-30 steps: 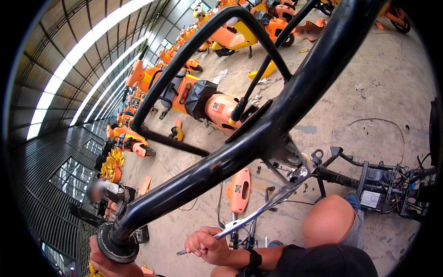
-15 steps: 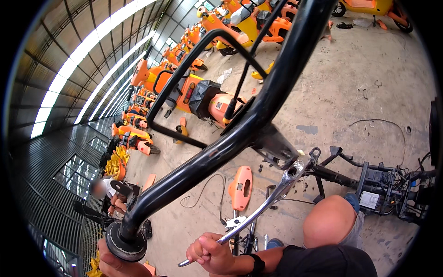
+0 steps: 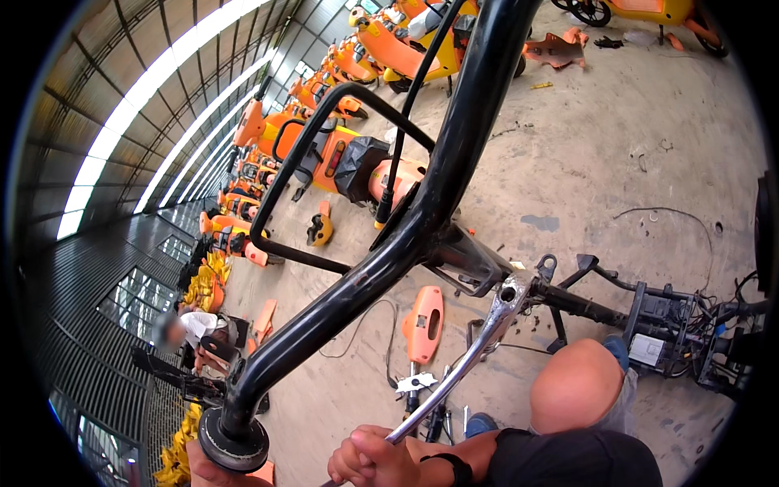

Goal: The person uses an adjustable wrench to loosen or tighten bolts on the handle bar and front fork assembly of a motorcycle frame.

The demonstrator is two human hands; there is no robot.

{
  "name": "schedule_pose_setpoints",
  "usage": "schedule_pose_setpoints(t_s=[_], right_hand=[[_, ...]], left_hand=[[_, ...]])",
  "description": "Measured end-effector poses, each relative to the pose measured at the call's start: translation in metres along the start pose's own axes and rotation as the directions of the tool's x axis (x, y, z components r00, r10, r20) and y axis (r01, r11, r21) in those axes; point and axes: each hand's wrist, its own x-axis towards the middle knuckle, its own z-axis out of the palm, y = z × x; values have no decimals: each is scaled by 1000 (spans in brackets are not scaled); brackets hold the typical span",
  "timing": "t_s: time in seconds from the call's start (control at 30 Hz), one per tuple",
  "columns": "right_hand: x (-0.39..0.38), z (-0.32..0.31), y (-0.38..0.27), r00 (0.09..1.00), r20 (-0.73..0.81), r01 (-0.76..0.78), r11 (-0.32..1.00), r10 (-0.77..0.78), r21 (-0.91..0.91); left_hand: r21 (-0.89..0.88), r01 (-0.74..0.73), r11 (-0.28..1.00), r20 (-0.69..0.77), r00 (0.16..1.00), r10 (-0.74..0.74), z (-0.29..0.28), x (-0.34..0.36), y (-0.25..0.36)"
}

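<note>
A black tubular handlebar [image 3: 324, 316] crosses the view, with a bent bar loop on its far side. At its near end is a dark round collar [image 3: 234, 438]. My left hand [image 3: 209, 471] is closed on the bar end beside this collar, most of its fingers hidden. My right hand [image 3: 375, 456] is wrapped round the tapered handle of a long silver wrench [image 3: 458, 369]. The head of the wrench, with a hole in it, sits at the lower end of the black stem [image 3: 466, 258], where it joins the frame tube [image 3: 580, 307].
A stripped vehicle frame [image 3: 657, 325] with wiring lies at right, beside my bent knee [image 3: 574, 385]. An orange panel [image 3: 423, 325] and loose tools lie on the concrete floor. Rows of orange scooters [image 3: 333, 162] stand beyond. Another person [image 3: 203, 333] crouches at left near yellow parts [image 3: 174, 454].
The handlebar's upper part has swung left, while its near end has shifted slightly right and down. The wrench head has moved a little left, and its handle slants more steeply.
</note>
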Motion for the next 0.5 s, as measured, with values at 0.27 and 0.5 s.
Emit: schedule_pose_setpoints(t_s=[0.27,0.5], right_hand=[[-19,32,-12,990,-6,-140,982,142,125],[-18,43,-15,981,-66,-172,972,184,159]], left_hand=[[197,-63,978,-5,998,65,-8,0,5],[264,-75,962,38,997,68,-19,3,14]])
